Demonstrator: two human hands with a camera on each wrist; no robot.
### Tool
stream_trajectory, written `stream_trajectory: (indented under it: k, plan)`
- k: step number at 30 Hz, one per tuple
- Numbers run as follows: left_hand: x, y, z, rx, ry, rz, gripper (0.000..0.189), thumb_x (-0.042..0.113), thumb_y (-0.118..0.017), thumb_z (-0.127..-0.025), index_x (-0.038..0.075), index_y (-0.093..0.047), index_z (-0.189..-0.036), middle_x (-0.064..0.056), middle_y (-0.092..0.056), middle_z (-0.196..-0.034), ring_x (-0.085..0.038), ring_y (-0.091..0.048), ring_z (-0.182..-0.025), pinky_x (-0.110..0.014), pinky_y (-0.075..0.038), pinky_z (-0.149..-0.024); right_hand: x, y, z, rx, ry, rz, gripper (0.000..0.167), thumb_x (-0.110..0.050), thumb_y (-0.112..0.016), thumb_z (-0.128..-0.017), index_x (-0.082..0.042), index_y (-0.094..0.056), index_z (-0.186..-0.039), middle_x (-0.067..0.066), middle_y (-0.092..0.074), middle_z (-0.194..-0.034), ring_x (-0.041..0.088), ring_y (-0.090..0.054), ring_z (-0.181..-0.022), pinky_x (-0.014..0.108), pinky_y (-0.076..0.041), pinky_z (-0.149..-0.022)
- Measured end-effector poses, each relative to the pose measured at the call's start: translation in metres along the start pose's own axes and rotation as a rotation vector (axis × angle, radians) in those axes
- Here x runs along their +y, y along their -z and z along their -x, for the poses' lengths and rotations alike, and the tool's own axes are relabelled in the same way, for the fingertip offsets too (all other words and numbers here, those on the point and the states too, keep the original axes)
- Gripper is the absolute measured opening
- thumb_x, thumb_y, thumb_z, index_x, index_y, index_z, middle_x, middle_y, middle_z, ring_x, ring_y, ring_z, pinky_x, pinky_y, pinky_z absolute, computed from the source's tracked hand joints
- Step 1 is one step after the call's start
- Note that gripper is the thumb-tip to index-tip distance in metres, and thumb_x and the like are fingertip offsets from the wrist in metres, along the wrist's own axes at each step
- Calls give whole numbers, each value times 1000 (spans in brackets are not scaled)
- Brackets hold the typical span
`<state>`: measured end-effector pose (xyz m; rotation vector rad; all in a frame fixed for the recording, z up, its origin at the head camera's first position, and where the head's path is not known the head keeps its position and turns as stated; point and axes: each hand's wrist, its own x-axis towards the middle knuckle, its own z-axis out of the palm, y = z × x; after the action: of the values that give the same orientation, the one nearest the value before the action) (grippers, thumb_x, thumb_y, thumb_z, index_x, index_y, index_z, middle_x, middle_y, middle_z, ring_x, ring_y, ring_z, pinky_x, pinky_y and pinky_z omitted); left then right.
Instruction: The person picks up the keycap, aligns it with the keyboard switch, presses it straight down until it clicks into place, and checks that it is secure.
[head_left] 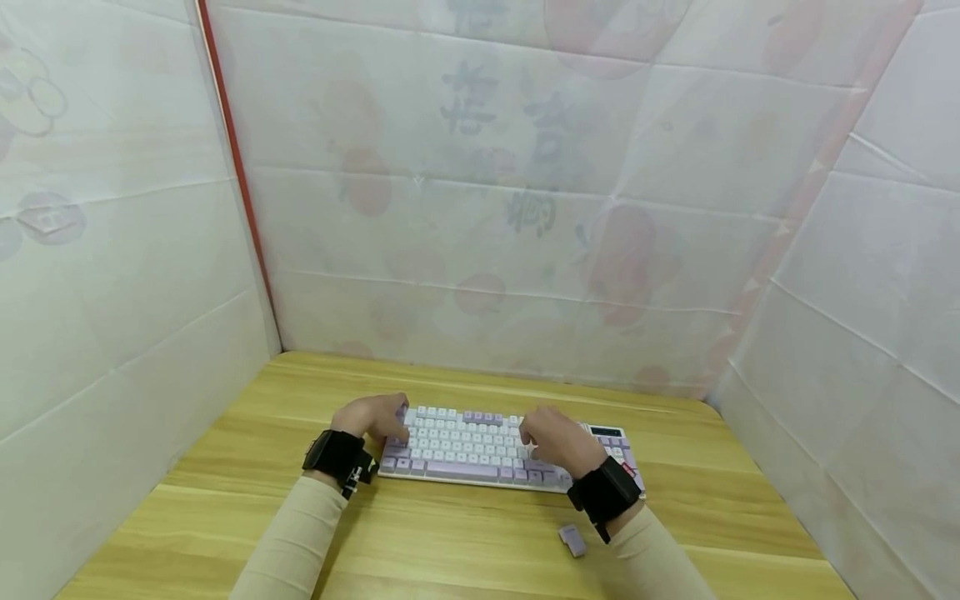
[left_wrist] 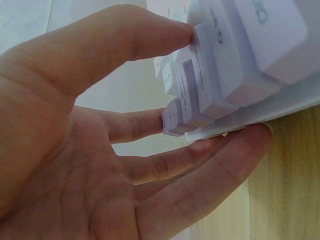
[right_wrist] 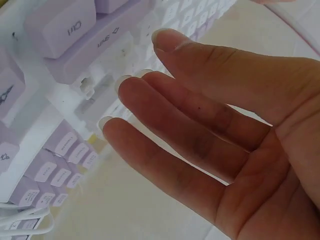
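A white and lilac keyboard (head_left: 461, 472) lies across the table, near its far side. At its left end, my left hand (head_left: 372, 417) grips the edge. The left wrist view shows the thumb (left_wrist: 160, 39) on the keys and the other fingers along the side of the case. Over the right part of the keyboard is my right hand (head_left: 558, 442), holding nothing, its fingers loosely bent. Those fingertips (right_wrist: 131, 86) are close to a gap in the keys, where a bare switch (right_wrist: 87, 88) shows beside the lilac Shift key (right_wrist: 107, 42).
A loose lilac keycap (head_left: 572, 540) lies on the wooden table (head_left: 435, 542), near my right wrist. A white cable (right_wrist: 30, 231) loops by the keyboard. A small dark display (head_left: 606, 432) sits at its upper right. Pale printed sheets (head_left: 480, 250) enclose the table.
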<state>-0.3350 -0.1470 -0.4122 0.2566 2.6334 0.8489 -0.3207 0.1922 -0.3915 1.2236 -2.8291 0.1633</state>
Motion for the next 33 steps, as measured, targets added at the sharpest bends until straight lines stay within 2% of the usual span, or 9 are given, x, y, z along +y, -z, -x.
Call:
stream_trajectory:
  k: [6, 7, 10, 12, 13, 17, 19, 26, 33]
  plan:
    - [0, 1, 0, 10, -2, 1, 44, 10, -76, -80, 6, -53, -118, -9, -58, -101, -23, -54, -83, -32, -45, -69, -7, 5, 14, -10, -8, -3, 68, 6, -80, -80, -19, -18, -79, -5, -9, -80, 10, -13, -68, 30, -17, -68]
    - [0, 1, -1, 10, -2, 2, 45, 10, -76, -80, 7, -53, -118, -9, -58, -102, -23, -54, -84, -32, -46, -70, -8, 6, 18, -11, -15, -3, 64, 4, -81, -81, -20, -22, -75, -7, -13, -75, 8, -17, -66, 28, -19, -67]
    - [-1, 1, -2, 9, -1, -7, 45, 11, -76, -79, 7, -53, -118, -9, -58, -102, -23, -54, -85, -32, -46, -70, -12, 10, 26, -40, -22, -15, 40, 1, -82, -81, -13, -46, -69, -6, -42, -67, 7, -34, -65, 26, -31, -64]
    - [-1, 1, -2, 8, -1, -16, 45, 11, -76, -79, 7, -54, -118, -9, -58, -102, -22, -54, -84, -32, -46, -70, -13, 12, 31, -62, -9, -25, 19, 0, -83, -81, -9, -66, -79, 1, -66, -78, 11, -53, -69, 27, -45, -67]
    - [-1, 1, -2, 5, 0, -19, 45, 12, -76, -79, 8, -53, -118, -9, -58, -102, -22, -54, -83, -31, -45, -69, -13, 12, 33, -70, 0, -35, 14, -1, -83, -80, -9, -73, -86, 5, -73, -87, 14, -61, -75, 29, -51, -71]
    - [-1, 2, -1, 0, 3, -18, 46, 13, -75, -80, 8, -53, -120, -9, -57, -101, -21, -52, -78, -31, -43, -67, -13, 14, 39, -110, 31, -98, 18, -3, -84, -81, -8, -78, -97, 9, -77, -97, 23, -71, -88, 29, -57, -77]
    - [0, 2, 0, 0, 5, -12, 46, 12, -75, -81, 7, -53, -120, -9, -57, -101, -21, -52, -78, -31, -42, -67, -13, 13, 41, -123, 32, -124, 21, -3, -83, -81, -8, -78, -102, 9, -77, -101, 23, -72, -90, 27, -57, -78]
    - [0, 4, 2, 6, -9, -18, 46, 11, -75, -81, 6, -52, -120, -10, -57, -103, -22, -52, -82, -31, -43, -68, -13, 13, 54, -162, 12, -160, 25, -7, -85, -81, -6, -77, -105, 9, -77, -102, 22, -71, -86, 24, -56, -75]
    - [1, 3, 0, 6, -12, -24, 46, 11, -75, -81, 6, -53, -122, -10, -57, -104, -24, -54, -86, -33, -44, -71, -18, 16, 69, -207, -7, -206, 34, -10, -84, -82, -6, -75, -114, 11, -76, -113, 24, -71, -95, 26, -56, -81]
